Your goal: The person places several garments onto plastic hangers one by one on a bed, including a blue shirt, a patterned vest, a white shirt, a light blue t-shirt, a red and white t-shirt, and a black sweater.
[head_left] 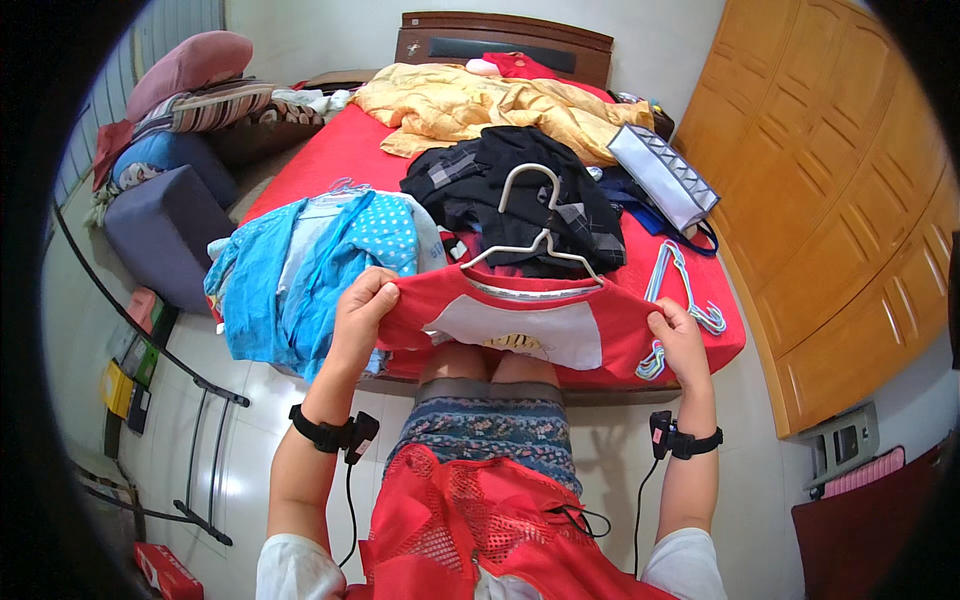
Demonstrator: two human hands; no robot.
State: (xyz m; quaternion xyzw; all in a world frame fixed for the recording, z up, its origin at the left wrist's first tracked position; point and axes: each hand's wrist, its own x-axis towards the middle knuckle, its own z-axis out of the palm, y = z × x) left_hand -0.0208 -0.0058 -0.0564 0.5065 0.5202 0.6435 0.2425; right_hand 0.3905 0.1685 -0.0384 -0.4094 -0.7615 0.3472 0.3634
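Observation:
I hold a red T-shirt (520, 315) with a white front patch stretched out in front of me, over the foot of the bed. My left hand (362, 305) grips its left shoulder and my right hand (680, 340) grips its right shoulder. A white plastic hanger (535, 225) sits in the shirt's neck opening, its hook pointing away from me over a pile of black clothes (520, 195).
The bed (340, 150) has a red sheet. A heap of blue clothes (310, 265) lies at its near left, a yellow quilt (480, 105) at the far end, loose light hangers (685, 290) at the near right. A wooden wardrobe (850, 200) stands to the right, a metal rack (190, 400) to the left.

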